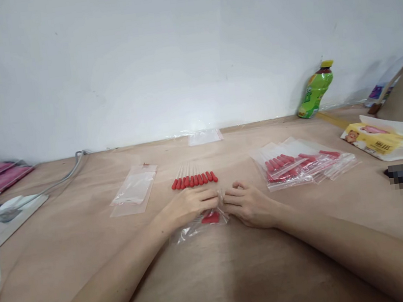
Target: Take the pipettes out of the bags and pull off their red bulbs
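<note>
Both hands at the end of one clear bag

I have a clear, thin plastic bag (187, 233) low over the brown tabletop (189, 281), right in front of me. Inside it lie thin, pale sticks with rounded red ends (210, 217), the red showing just below my left fingers. My left hand (192, 205) is mostly closed, its bent fingers reaching over the bag to its right-hand end. My right hand (248, 207) curls in from the other side, nearly closed too, its fingertips on that same end, close to my left ones. I cannot see exactly how my thumbs press.

Just beyond my left hand, a row of loose red-ended clear sticks (194, 180) lies fanned, red ends towards me. To the left rests a stack of flat clear plastic bags (134, 189); to the right, overlapping clear bags filled with red-ended sticks (299, 163). Behind those, a green plastic bottle with a yellow cap (315, 91) leans against the white wall (159, 52).
</note>
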Demonstrator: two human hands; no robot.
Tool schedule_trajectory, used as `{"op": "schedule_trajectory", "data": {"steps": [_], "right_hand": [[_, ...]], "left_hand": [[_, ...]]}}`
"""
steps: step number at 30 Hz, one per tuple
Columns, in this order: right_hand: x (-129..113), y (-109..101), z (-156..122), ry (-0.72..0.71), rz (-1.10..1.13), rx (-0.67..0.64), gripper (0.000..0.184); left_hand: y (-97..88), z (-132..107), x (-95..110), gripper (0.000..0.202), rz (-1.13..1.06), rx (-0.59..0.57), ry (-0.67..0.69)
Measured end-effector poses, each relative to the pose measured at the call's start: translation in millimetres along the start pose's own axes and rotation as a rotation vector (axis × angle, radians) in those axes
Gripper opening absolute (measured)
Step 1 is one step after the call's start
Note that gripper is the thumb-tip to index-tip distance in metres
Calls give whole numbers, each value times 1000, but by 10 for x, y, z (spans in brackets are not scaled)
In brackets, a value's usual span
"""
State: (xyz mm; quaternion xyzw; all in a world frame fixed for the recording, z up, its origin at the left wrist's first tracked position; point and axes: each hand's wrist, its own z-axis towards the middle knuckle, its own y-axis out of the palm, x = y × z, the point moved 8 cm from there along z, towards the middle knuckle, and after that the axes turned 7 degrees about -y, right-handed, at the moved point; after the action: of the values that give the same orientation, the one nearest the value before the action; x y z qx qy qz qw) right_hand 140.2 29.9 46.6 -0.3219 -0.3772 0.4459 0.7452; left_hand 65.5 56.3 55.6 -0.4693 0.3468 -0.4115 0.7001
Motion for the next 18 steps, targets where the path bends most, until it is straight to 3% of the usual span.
{"op": "schedule_trajectory", "data": {"steps": [3,7,10,13,18], "right_hand": [[40,-10,-33,36,152,-56,13],[155,3,-76,225,453,-110,13],[243,51,-86,404,652,-30,19],[291,129,-89,529,708,49,16],[302,185,-67,573,668,-4,8]], "left_hand": [[-171,-36,-13,25,100,40,37],[-281,-33,-69,29,180,61,-28],[-195,-32,-75,30,72,-25,-82],[-147,-98,-142,27,-128,-51,-258],[-58,-362,-99,66,-381,-100,-398]]}}
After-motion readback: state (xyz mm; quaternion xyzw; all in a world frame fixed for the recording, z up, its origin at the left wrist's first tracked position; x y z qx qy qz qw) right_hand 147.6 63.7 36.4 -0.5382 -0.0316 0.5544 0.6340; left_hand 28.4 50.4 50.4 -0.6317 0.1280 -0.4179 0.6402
